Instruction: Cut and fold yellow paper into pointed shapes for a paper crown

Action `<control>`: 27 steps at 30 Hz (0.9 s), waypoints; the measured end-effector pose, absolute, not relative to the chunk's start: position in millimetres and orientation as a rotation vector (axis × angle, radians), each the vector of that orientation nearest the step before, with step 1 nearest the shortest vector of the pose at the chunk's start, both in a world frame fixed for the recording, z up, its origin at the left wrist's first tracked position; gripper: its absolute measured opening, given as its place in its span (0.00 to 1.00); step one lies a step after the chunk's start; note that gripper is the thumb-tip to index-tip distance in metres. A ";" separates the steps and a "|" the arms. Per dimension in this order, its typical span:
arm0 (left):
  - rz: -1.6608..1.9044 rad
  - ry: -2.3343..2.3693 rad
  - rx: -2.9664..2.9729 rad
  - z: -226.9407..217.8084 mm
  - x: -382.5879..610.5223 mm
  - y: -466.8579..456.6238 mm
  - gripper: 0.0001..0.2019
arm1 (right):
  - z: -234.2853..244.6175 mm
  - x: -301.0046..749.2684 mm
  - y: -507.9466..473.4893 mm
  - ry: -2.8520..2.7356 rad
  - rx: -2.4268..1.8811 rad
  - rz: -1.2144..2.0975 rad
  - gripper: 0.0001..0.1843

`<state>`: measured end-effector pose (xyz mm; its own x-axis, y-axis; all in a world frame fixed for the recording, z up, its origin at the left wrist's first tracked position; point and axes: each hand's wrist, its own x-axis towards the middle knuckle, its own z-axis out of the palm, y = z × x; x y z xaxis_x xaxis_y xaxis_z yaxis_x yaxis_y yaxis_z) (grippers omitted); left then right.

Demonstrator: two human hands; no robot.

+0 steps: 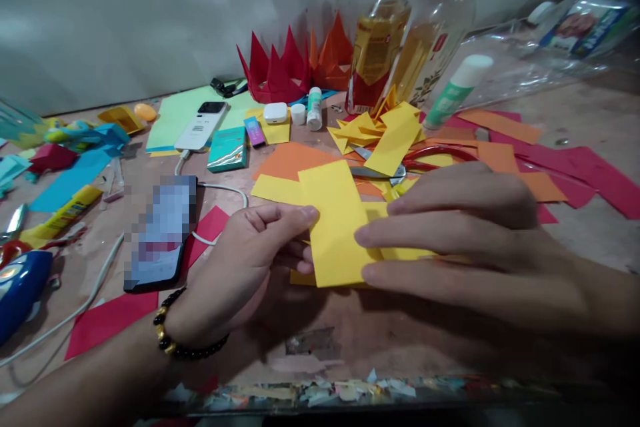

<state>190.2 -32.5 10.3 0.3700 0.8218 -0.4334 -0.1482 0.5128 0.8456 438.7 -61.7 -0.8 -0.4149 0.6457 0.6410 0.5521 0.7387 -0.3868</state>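
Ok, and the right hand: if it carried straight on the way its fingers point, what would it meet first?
The yellow paper strip comes first: the right hand's fingers are on it now. Beyond the strip, the left hand seems next in line, though depth is hard to judge.

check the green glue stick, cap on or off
On: the white plastic cap covers the top of the green-and-white glue stick.

Matt yellow craft paper point(334, 223) in the middle, smooth and thin. Up at 1 o'clock, glossy clear plastic bottles point(380, 57) and a shiny metal scissor blade point(375, 172). Down at 6 o'clock, the tabletop point(320, 347) looks scuffed and rough.
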 end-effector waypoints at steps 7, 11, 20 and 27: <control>1.002 1.066 1.225 5.8 186.6 -46.2 0.08 | 14.3 419.8 -58.9 -1.571 -0.965 0.903 0.05; 0.903 1.064 1.443 9.3 187.7 -53.3 0.08 | 11.5 416.5 -56.9 -1.347 -1.138 1.376 0.05; 0.856 1.154 1.404 12.9 195.5 -49.5 0.09 | 7.1 414.8 -53.8 -1.249 -1.197 1.406 0.07; 0.846 1.153 1.365 12.2 194.4 -49.8 0.09 | 7.4 413.6 -54.0 -1.242 -1.214 1.430 0.06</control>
<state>194.4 -49.8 12.2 0.2696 0.9550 -0.1238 0.1689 0.0796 0.9824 413.6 -54.0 7.4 -0.1543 0.9796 -0.1287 -0.0096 -0.1317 -0.9912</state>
